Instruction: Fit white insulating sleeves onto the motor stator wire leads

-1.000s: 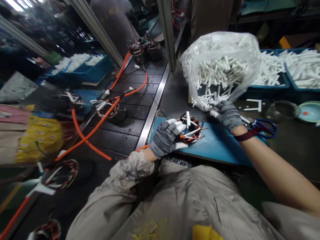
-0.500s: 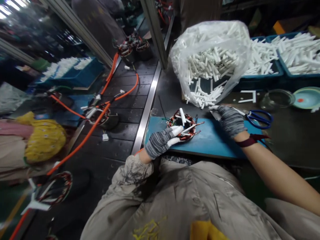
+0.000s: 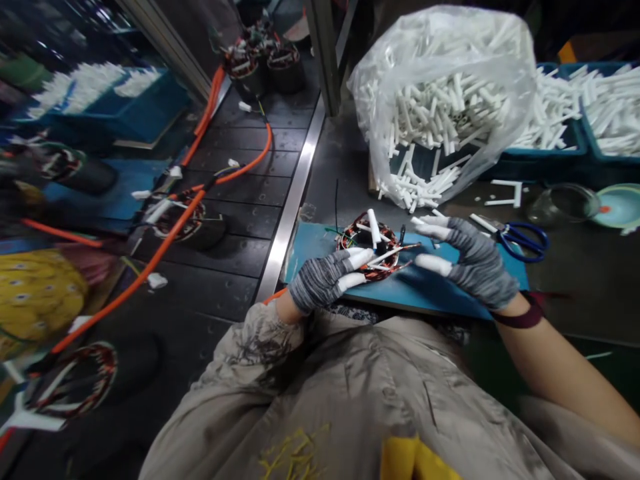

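Note:
A motor stator (image 3: 345, 237) with copper windings sits on a blue board (image 3: 435, 293) before me. My left hand (image 3: 325, 280), in a grey glove with white-covered fingertips, grips its near left rim, close to a white-sleeved lead (image 3: 385, 256). Bare copper wire ends (image 3: 413, 246) stick out to the right. Another white sleeve (image 3: 373, 228) stands up from the windings. Just right of the wire ends is my right hand (image 3: 467, 260), gloved alike, its thumb and fingers apart. Whether a small tube lies between its fingertips is hard to make out.
Behind the board stands a clear plastic bag (image 3: 370, 100) of white tubes, with blue bins (image 3: 545, 155) beside it. Blue-handled scissors (image 3: 525, 241) and a glass jar (image 3: 563, 203) lie right. Left, a conveyor (image 3: 245, 233) carries stators and orange cables (image 3: 170, 237).
My right hand has come back from the loose tubes toward the wire ends, and its thumb and fingers have spread. My left hand stays at the stator. The view has shifted slightly.

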Tool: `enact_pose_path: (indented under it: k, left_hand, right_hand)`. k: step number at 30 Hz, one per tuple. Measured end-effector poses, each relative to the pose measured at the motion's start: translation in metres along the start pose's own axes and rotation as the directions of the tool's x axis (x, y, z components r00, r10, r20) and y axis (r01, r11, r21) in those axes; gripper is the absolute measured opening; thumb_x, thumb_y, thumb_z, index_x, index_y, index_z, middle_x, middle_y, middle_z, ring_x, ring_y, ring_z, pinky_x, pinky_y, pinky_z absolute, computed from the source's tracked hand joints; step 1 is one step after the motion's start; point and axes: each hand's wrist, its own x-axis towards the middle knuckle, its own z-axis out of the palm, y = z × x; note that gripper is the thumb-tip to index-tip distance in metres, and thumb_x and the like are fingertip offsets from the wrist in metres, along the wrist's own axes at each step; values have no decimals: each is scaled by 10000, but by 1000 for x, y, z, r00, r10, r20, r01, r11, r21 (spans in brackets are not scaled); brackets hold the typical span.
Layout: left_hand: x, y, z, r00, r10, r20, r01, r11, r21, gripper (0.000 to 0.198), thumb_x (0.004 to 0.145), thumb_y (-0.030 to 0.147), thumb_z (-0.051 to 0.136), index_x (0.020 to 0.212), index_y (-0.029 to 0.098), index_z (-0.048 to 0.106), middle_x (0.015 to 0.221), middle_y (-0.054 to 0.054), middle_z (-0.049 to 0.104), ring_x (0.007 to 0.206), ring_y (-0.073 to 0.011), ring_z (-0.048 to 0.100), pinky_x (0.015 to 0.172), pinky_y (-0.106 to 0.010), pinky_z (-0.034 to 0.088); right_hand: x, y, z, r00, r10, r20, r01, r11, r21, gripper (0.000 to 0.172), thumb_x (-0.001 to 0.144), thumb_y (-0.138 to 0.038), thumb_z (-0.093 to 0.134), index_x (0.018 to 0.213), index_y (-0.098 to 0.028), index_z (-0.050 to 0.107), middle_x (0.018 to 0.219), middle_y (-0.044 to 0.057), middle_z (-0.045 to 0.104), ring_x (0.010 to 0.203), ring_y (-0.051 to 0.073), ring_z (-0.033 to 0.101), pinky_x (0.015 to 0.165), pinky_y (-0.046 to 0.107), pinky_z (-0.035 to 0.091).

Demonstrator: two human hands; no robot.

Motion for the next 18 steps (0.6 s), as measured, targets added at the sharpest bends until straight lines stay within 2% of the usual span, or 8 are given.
enact_pose_path:
  k: [2, 5, 9, 11, 14, 16, 18]
  left_hand:
    - [1, 0, 0, 1000, 8, -2, -8, 1000, 2, 469, 1100, 379, 569, 1555, 278, 616, 1541, -40, 676, 1396, -209, 676, 1192, -320, 562]
    - [1, 0, 0, 1000, 20, -12, -20, 1000, 6, 454, 1104, 387, 564, 1538, 270, 630, 1533, -40, 683, 1385, -205, 683, 1189, -316, 566]
    - [1, 1, 1, 996, 54, -65, -54, 999, 2, 447, 1115, 377, 547, 1534, 244, 630, 1517, -47, 694, 1374, -194, 691, 1179, -295, 570]
    - [1, 1, 2, 992, 74, -101, -75, 997, -8, 456, 1113, 365, 556, 1548, 242, 617, 1513, -54, 697, 1372, -192, 692, 1178, -290, 570]
    - [1, 2, 1, 984, 109, -138, -112, 994, -13, 459, 1109, 350, 570, 1547, 222, 614, 1497, -78, 706, 1361, -198, 700, 1167, -286, 578]
    - [1, 3, 0, 980, 126, -155, -129, 992, -8, 445, 1109, 350, 569, 1522, 194, 634, 1472, -93, 721, 1348, -208, 710, 1155, -284, 587]
    - [2, 5, -1, 980, 117, -160, -119, 993, -3, 435, 1109, 366, 568, 1499, 192, 654, 1451, -83, 736, 1328, -218, 723, 1130, -278, 605]
  right_hand:
    - [0, -6, 5, 998, -55, 44, 60, 989, -136, 319, 977, -483, 713, 1250, -346, 802, 1345, 88, 767, 1236, 341, 708, 1109, 567, 548]
    - [-8, -3, 13, 997, -46, 69, 65, 950, -305, 209, 1024, -428, 653, 1118, -371, 831, 1255, 84, 802, 1183, 331, 724, 1062, 563, 550]
    - [-36, 10, 18, 995, -91, 39, 98, 932, -350, 232, 1053, -389, 607, 1036, -421, 836, 1158, 52, 828, 1119, 294, 749, 975, 489, 573]
    - [-52, 13, 17, 995, -89, -41, 68, 929, -363, 202, 1036, -410, 643, 972, -420, 834, 1076, 48, 833, 1047, 297, 766, 936, 495, 588]
    - [-66, 13, 14, 971, -40, -236, -48, 932, -359, 117, 977, -448, 733, 907, -398, 812, 1033, 61, 827, 974, 322, 780, 909, 544, 615]
    - [-64, 15, 14, 934, -2, -358, -106, 953, -282, 89, 976, -432, 740, 989, -373, 806, 1121, 82, 815, 1035, 333, 776, 973, 573, 615]
    - [-55, 19, 15, 924, 39, -381, -122, 973, -195, 198, 1003, -426, 699, 1150, -333, 792, 1271, 108, 775, 1198, 341, 737, 1089, 598, 576]
